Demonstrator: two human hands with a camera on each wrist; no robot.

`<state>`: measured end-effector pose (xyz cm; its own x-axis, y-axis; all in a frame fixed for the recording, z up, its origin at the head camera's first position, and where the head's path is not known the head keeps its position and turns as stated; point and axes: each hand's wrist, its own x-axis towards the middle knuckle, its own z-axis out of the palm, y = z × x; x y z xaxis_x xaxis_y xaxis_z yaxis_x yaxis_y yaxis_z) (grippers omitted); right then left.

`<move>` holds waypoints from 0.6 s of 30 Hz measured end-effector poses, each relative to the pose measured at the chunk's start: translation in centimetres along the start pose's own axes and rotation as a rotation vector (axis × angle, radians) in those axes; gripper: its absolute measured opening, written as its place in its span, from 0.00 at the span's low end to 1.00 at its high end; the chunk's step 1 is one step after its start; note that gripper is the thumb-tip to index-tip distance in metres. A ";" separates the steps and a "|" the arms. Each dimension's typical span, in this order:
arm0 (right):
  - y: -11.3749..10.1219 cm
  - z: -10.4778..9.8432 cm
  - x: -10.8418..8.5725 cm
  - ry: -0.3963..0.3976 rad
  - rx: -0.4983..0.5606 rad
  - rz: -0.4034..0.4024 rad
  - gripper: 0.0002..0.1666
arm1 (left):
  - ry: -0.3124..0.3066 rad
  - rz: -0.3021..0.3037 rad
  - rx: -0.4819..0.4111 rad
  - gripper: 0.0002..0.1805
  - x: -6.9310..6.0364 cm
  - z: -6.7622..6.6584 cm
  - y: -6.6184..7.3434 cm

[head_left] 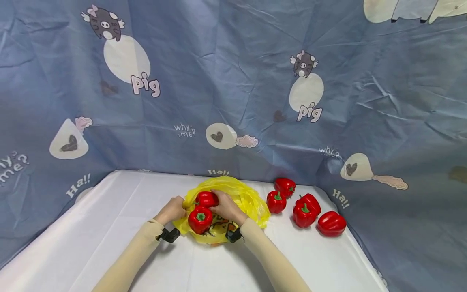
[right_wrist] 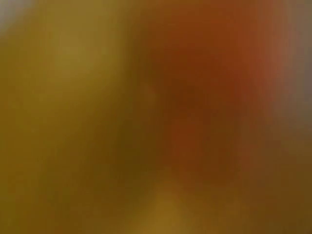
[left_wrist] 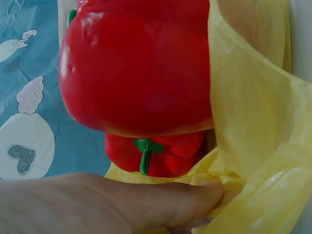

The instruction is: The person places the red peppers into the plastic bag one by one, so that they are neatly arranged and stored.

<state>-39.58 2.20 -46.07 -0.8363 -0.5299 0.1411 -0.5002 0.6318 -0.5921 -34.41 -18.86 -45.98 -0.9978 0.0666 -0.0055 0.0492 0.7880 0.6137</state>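
A crumpled yellow plastic bag (head_left: pixel 251 202) lies on the white table with two red peppers at its left side. The left hand (head_left: pixel 172 210) pinches the bag's left edge; in the left wrist view the thumb of this hand (left_wrist: pixel 146 202) presses on the yellow film (left_wrist: pixel 263 117). My right hand (head_left: pixel 227 207) holds the rear red pepper (head_left: pixel 206 199), fingers curled round its right side. Just in front of it sits another red pepper (head_left: pixel 200 220), green stem up. The right wrist view is only a yellow and red blur.
Several red peppers lie right of the bag: one (head_left: pixel 276 202) close to its edge, one (head_left: pixel 284 187) behind, one (head_left: pixel 331 224) farthest right. A blue patterned cloth (head_left: pixel 233 81) hangs behind the white table (head_left: pixel 91 243).
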 end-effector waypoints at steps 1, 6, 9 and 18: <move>0.1 0.1 0.1 -0.002 -0.003 -0.005 0.39 | 0.002 -0.003 -0.001 0.05 0.0 0.0 0.0; 0.6 0.2 0.3 0.014 0.014 0.020 0.37 | 0.026 0.001 0.006 0.07 0.0 0.1 -0.1; 0.8 0.2 0.1 0.034 0.066 0.052 0.37 | 0.036 0.005 0.010 0.07 0.1 0.1 0.0; 2.1 0.8 -0.4 0.089 0.268 0.125 0.38 | 0.039 0.006 -0.006 0.10 -0.1 0.1 0.1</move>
<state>-40.11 3.31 -47.97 -0.9098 -0.3986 0.1160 -0.3254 0.5112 -0.7955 -34.35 -18.71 -46.00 -0.9985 0.0476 0.0287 0.0551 0.7839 0.6185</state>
